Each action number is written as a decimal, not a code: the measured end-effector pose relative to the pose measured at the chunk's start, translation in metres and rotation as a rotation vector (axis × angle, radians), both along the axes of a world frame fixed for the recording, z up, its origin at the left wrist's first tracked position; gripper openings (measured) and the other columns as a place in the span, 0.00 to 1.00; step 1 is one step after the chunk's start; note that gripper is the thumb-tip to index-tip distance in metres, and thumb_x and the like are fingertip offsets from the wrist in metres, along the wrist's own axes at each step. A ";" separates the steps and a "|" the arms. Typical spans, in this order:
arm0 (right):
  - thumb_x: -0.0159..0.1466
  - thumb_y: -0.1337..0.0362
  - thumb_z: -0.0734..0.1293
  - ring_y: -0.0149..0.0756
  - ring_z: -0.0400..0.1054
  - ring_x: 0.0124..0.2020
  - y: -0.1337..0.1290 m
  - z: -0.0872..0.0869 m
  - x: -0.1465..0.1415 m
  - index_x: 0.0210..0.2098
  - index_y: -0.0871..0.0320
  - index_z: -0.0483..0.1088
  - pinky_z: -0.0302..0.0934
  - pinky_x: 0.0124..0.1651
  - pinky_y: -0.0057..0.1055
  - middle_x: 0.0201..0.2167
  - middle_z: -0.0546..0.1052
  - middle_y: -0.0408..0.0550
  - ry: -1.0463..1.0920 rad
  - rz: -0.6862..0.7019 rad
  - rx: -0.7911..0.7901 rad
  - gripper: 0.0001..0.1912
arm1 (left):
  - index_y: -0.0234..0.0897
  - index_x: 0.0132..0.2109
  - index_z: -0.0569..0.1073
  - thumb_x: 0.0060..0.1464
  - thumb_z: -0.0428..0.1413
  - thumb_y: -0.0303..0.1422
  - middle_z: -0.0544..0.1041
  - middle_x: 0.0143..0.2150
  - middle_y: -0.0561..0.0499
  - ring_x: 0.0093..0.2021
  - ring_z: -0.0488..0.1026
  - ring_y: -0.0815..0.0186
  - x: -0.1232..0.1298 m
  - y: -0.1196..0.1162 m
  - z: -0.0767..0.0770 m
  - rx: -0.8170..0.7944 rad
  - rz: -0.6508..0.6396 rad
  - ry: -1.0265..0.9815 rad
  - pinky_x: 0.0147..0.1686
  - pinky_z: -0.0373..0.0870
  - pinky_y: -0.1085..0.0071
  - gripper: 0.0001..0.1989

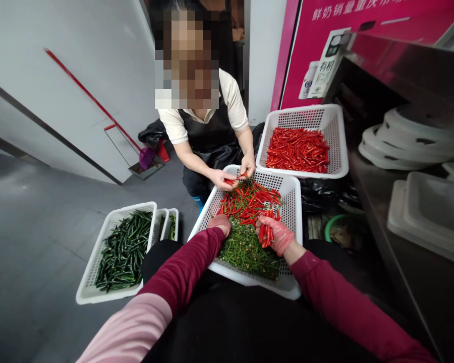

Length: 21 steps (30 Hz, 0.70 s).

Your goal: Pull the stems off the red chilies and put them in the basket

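Observation:
My right hand [282, 236], in a thin pinkish glove, is closed around a bunch of red chili peppers [266, 235] over the right side of a white perforated basket [295, 212]. My left hand [220, 223] is at the basket's left side, beside the loose chilies; its fingers are hidden from me. Inside the basket, red chilies [245, 201] with green stems lie in the far half. A heap of cut green stems [245, 252] fills the near half.
Across the basket a person [208, 131] holds red chilies in both hands. Another white basket [340, 146] of red chilies stands at the far right. Dark green peppers [123, 249] fill a basket on the floor at left. A steel shelf with white dishes [408, 136] borders the right.

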State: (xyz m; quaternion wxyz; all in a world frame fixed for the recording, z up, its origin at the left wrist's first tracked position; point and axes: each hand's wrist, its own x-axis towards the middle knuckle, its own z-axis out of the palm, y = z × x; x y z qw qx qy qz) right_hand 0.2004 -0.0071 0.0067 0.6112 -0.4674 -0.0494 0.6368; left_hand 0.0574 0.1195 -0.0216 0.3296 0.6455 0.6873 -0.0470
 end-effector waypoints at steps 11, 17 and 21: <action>0.49 0.65 0.69 0.30 0.65 0.15 0.002 -0.005 -0.005 0.29 0.61 0.67 0.57 0.15 0.25 0.17 0.71 0.42 -0.100 0.075 -0.089 0.10 | 0.34 0.36 0.71 0.47 0.53 0.36 0.69 0.19 0.55 0.13 0.58 0.75 -0.025 -0.025 0.048 -0.212 -0.207 -0.280 0.15 0.54 0.77 0.11; 0.50 0.63 0.70 0.28 0.63 0.14 0.001 0.000 -0.012 0.29 0.61 0.68 0.54 0.14 0.23 0.16 0.70 0.41 -0.177 0.146 -0.106 0.10 | 0.34 0.27 0.70 0.43 0.55 0.40 0.67 0.19 0.56 0.18 0.59 0.74 -0.016 -0.055 0.067 -0.145 -0.542 -0.305 0.18 0.52 0.77 0.12; 0.53 0.64 0.66 0.25 0.59 0.13 -0.001 0.008 -0.010 0.23 0.61 0.64 0.50 0.13 0.21 0.12 0.66 0.40 -0.015 0.155 -0.096 0.08 | 0.33 0.28 0.68 0.47 0.51 0.42 0.65 0.21 0.57 0.22 0.60 0.73 -0.011 -0.070 0.077 -0.066 -0.580 -0.422 0.22 0.54 0.77 0.14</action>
